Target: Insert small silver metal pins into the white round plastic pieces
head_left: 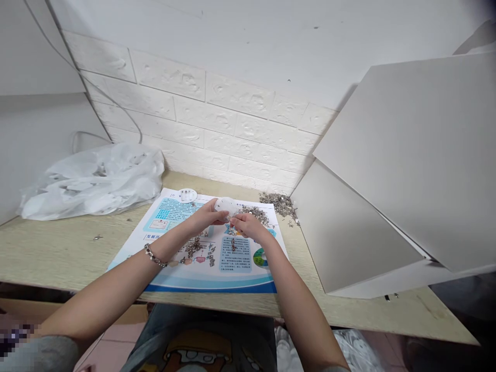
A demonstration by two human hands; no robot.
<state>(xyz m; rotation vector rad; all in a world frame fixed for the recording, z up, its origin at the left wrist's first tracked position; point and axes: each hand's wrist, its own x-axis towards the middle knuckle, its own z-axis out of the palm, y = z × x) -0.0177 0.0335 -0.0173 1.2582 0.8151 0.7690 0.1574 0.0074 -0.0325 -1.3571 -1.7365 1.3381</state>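
My left hand [209, 216] grips a thin white plastic disc [226, 205] by its edge, thumb across its near side. At the disc's lower right edge, my right hand [248, 227] has its thumb and fingers pinched together; what sits between them is too small to make out. Both hands are above a printed poster sheet [217, 285]. Small metal clips lie on the sheet below the hands, in a loose cluster [194, 248]. Behind my right hand is a heap of the same metal pieces [256, 213]. A second white disc [188, 195] with small metal pieces on it rests at the sheet's far edge.
Another pile of metal pieces [281, 203] lies against the white brick-patterned wall [220, 116]. On the left of the wooden table [62, 253] sits a translucent plastic bag [101, 178]. Large white panels [349, 227] lean at the right.
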